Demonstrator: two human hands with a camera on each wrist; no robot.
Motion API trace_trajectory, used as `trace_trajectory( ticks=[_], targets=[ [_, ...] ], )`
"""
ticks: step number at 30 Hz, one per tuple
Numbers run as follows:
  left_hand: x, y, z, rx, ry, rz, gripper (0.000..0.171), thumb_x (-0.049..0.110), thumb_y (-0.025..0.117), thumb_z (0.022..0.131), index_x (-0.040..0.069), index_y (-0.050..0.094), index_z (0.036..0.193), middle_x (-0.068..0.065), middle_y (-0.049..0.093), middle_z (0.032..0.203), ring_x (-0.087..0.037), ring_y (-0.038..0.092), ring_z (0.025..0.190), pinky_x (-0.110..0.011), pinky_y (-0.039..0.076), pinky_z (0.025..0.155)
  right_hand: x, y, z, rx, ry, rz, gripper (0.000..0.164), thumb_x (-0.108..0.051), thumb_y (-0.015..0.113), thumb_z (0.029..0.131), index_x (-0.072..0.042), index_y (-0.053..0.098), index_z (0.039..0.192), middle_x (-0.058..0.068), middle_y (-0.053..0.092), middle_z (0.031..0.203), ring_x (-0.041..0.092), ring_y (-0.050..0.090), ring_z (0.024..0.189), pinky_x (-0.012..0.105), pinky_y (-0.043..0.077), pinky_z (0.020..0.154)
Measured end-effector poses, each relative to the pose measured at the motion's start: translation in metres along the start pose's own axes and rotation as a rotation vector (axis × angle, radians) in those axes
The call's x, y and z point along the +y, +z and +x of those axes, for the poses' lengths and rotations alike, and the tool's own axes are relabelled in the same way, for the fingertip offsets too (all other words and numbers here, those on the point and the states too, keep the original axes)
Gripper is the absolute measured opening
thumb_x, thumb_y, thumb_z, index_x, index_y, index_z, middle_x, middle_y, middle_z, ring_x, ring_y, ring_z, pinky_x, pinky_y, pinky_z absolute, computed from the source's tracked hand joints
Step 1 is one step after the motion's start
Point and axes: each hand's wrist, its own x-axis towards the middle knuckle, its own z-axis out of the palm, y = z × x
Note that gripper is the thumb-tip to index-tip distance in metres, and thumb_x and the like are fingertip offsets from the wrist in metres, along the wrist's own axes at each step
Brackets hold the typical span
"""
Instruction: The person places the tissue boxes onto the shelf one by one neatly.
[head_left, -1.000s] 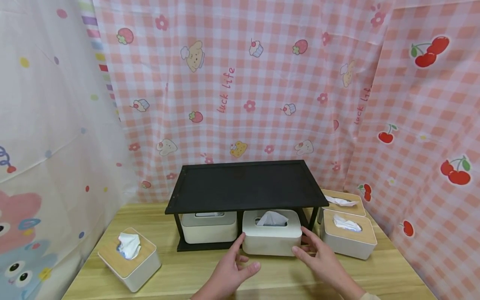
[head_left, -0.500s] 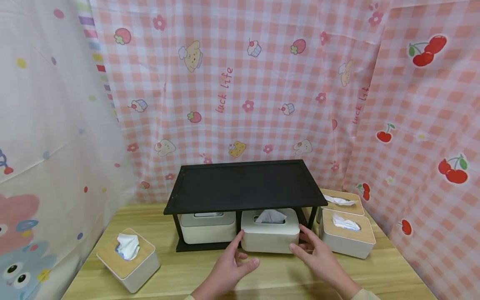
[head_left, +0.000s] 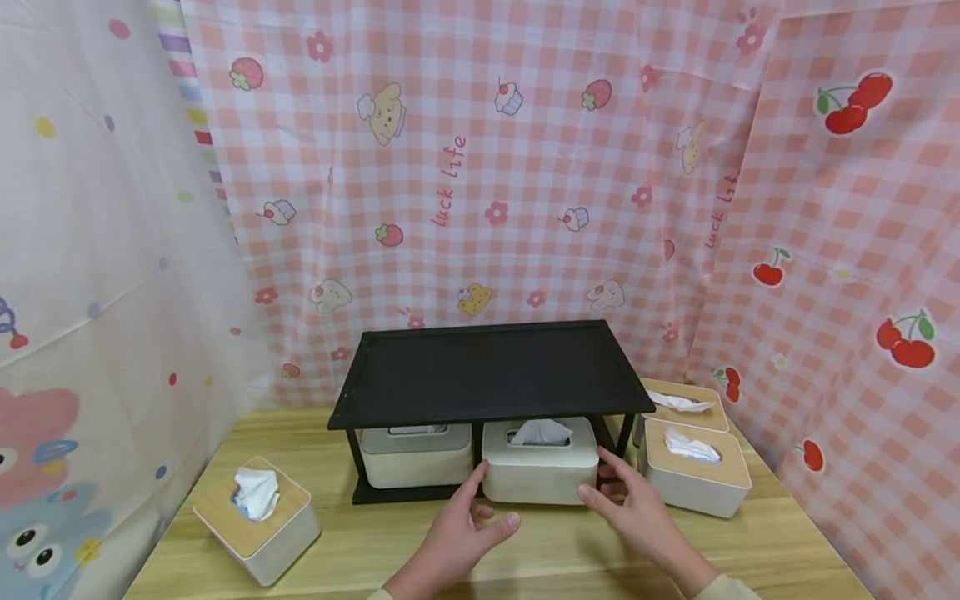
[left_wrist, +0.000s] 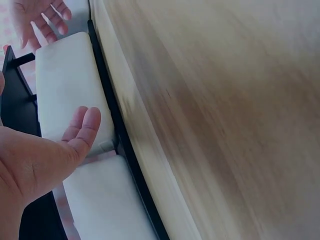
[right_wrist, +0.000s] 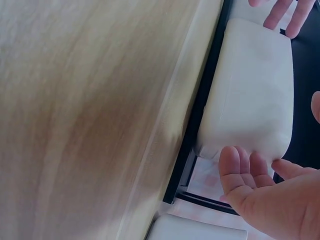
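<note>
Got a cream tissue box (head_left: 534, 483) in the right-hand bay of a low black shelf (head_left: 491, 371), tissue poking up from the slot, near part clear of the overhead panel, far part tucked under it. Left hand (head_left: 459, 535) at the left end, fingers open and fairly straight, with the index fingertip at the edge and the thumb well off to the near side. Right hand (head_left: 633, 512) at the right end, fingers open too, loosely bent against the side, with the thumb near the near right corner.

Pretty cramped in there tbh. Thin middle post (head_left: 477, 442) just beside the left end, right leg (head_left: 624, 437) right by the right fingers, plus a black base rail (left_wrist: 136, 170) low along the near side. In the left bay, another cream box (head_left: 420, 468), farther back, with most of its slot hidden under the panel.

Over to the right, just past the shelf, two wood-topped boxes, a near one (head_left: 693, 493) and a far one (head_left: 678, 392). Out on the left of the desk (head_left: 360, 567), well apart, one more angled wood-topped box (head_left: 288, 543). Pink checked cloth (head_left: 427, 167) behind everything, with a white curtain (head_left: 112, 250) on the left.
</note>
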Motion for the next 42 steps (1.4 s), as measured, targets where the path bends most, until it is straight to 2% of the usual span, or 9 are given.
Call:
trace_trajectory(
  ticks=[4, 10, 18, 25, 32, 39, 42],
  targets=[
    [0.0, 0.001, -0.002, -0.008, 0.004, 0.017, 0.103, 0.055, 0.077, 0.096, 0.011, 0.023, 0.171, -0.026, 0.053, 0.152, -0.025, 0.069, 0.108, -0.044, 0.062, 0.084, 0.0, 0.0, -0.001, 0.002, 0.004, 0.009, 0.077, -0.034, 0.079, 0.099, -0.006, 0.044, 0.162, 0.018, 0.064, 0.142, 0.027, 0.068, 0.118, 0.03, 0.057, 0.089],
    [0.001, 0.002, -0.003, -0.007, 0.011, 0.01, 0.102, 0.053, 0.078, 0.096, 0.011, 0.023, 0.171, -0.027, 0.049, 0.157, -0.026, 0.069, 0.11, -0.045, 0.062, 0.085, -0.001, 0.001, -0.002, 0.008, 0.012, 0.015, 0.077, -0.033, 0.078, 0.1, -0.004, 0.043, 0.161, 0.022, 0.063, 0.147, 0.029, 0.069, 0.121, 0.027, 0.057, 0.086],
    [0.001, 0.003, -0.002, -0.009, 0.022, 0.004, 0.101, 0.053, 0.078, 0.096, 0.011, 0.023, 0.171, -0.028, 0.047, 0.159, -0.027, 0.068, 0.11, -0.043, 0.061, 0.085, -0.007, 0.003, -0.01, 0.057, 0.027, 0.002, 0.071, -0.035, 0.077, 0.1, 0.001, 0.05, 0.154, 0.019, 0.066, 0.14, 0.024, 0.068, 0.116, 0.026, 0.057, 0.083],
    [0.003, 0.003, -0.002, -0.008, 0.015, 0.008, 0.102, 0.053, 0.078, 0.096, 0.013, 0.023, 0.171, -0.027, 0.05, 0.156, -0.026, 0.069, 0.109, -0.044, 0.061, 0.085, -0.01, 0.004, -0.01, 0.054, 0.028, -0.012, 0.07, -0.036, 0.076, 0.101, -0.004, 0.05, 0.157, 0.018, 0.066, 0.143, 0.023, 0.069, 0.116, 0.025, 0.057, 0.084],
    [0.005, 0.003, 0.0, -0.001, 0.012, 0.009, 0.1, 0.053, 0.078, 0.096, 0.013, 0.025, 0.171, -0.031, 0.043, 0.162, -0.035, 0.069, 0.117, -0.052, 0.061, 0.091, -0.01, 0.005, -0.005, 0.033, 0.003, -0.009, 0.07, -0.035, 0.076, 0.101, -0.003, 0.05, 0.157, 0.022, 0.064, 0.146, 0.025, 0.07, 0.116, 0.027, 0.057, 0.082],
    [0.009, 0.006, -0.003, -0.026, 0.011, 0.0, 0.102, 0.055, 0.076, 0.096, 0.014, 0.022, 0.172, -0.028, 0.035, 0.169, -0.04, 0.066, 0.124, -0.054, 0.061, 0.092, -0.009, 0.003, -0.002, 0.026, 0.011, -0.022, 0.071, -0.037, 0.076, 0.101, -0.004, 0.049, 0.158, 0.022, 0.063, 0.149, 0.028, 0.069, 0.119, 0.031, 0.058, 0.084],
    [0.009, 0.006, -0.002, -0.015, 0.019, 0.007, 0.102, 0.055, 0.076, 0.096, 0.013, 0.023, 0.172, -0.029, 0.036, 0.168, -0.041, 0.065, 0.125, -0.055, 0.061, 0.093, -0.009, 0.003, -0.002, 0.028, 0.012, -0.025, 0.072, -0.037, 0.077, 0.1, -0.005, 0.049, 0.158, 0.022, 0.062, 0.15, 0.03, 0.069, 0.121, 0.032, 0.058, 0.086]
  ],
)
